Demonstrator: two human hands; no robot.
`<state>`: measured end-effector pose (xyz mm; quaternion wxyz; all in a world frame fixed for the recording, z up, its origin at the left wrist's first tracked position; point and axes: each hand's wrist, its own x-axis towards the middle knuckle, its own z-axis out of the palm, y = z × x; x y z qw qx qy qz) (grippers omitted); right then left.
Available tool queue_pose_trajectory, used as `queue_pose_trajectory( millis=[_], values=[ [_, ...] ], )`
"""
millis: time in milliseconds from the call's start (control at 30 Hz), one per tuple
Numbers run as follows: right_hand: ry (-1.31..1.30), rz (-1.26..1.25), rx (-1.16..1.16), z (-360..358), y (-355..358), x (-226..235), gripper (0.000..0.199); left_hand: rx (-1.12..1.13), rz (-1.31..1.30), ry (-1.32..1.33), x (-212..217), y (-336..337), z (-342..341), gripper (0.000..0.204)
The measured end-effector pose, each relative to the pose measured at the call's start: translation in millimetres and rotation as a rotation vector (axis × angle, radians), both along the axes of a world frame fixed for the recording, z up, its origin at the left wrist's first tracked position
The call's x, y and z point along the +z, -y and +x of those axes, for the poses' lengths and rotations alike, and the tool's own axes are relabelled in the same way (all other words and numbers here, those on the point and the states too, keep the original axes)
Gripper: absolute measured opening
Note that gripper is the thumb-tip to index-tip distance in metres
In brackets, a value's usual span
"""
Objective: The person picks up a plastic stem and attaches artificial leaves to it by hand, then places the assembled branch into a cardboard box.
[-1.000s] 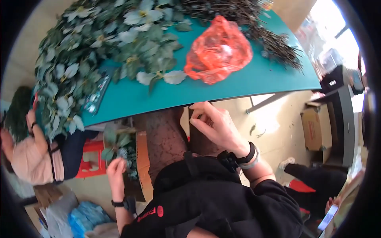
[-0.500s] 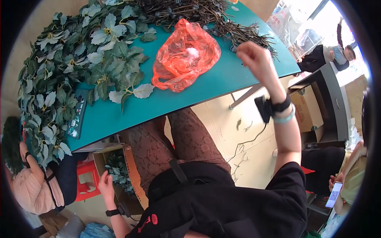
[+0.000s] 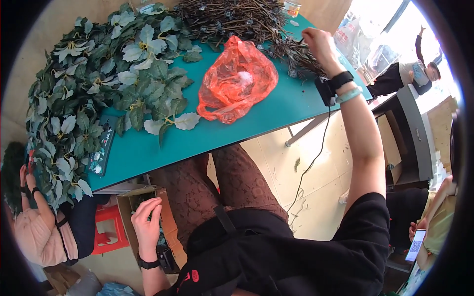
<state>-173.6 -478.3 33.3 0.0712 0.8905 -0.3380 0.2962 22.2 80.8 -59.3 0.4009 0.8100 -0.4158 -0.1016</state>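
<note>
The heap of dark brown wiry stems (image 3: 237, 19) lies along the far edge of the teal table (image 3: 276, 111), at about twelve to one o'clock from the person, and a smaller bundle of the same stems trails off its right end. The right hand (image 3: 318, 44) is stretched out over that smaller bundle, its fingers curled down among the stems; whether the grip has closed on one or only touches them cannot be told from here. A black band and a pale blue band sit on that wrist, with a thin black cable hanging from them toward the floor.

The left hand (image 3: 146, 219) is down at about seven o'clock, below the table edge, over an open brown cardboard box (image 3: 129, 203); its fingers are drawn together around something small and greenish, though what exactly is too hidden to say.

The step in hand looks like picking a stem from the pile. The next move would call for a firm pinch on a single stem and a lift clear of the tangle.

Just left of the stems, mid-table, sits a crumpled orange plastic bag (image 3: 237, 81). Beyond it, from nine to eleven o'clock, spreads a big mass of green artificial leaves (image 3: 98, 84). Another person sits low at eight o'clock.
</note>
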Motion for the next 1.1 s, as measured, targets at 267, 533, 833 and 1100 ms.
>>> queue_pose_trajectory(
  millis=[267, 533, 833, 1100],
  values=[
    [0.592, 0.237, 0.0, -39.8, -15.3, 26.4, 0.025, -0.131, -0.095, -0.061, 18.6, 38.7, 2.8, 0.01],
    [0.975, 0.522, 0.338, -12.7, -158.1, 4.1, 0.023, -0.359, -0.276, -0.164, 43.2, 100.6, -15.5, 0.014],
    [0.686, 0.287, 0.726, 11.7, -313.3, -82.2, 0.027, -0.491, -0.503, -1.076, 32.7, 148.8, -33.7, 0.026],
    [0.395, 0.768, 0.921, 16.1, -311.0, -86.2, 0.044, -0.286, -0.581, -1.011, 22.5, 121.2, -24.4, 0.018]
  ],
)
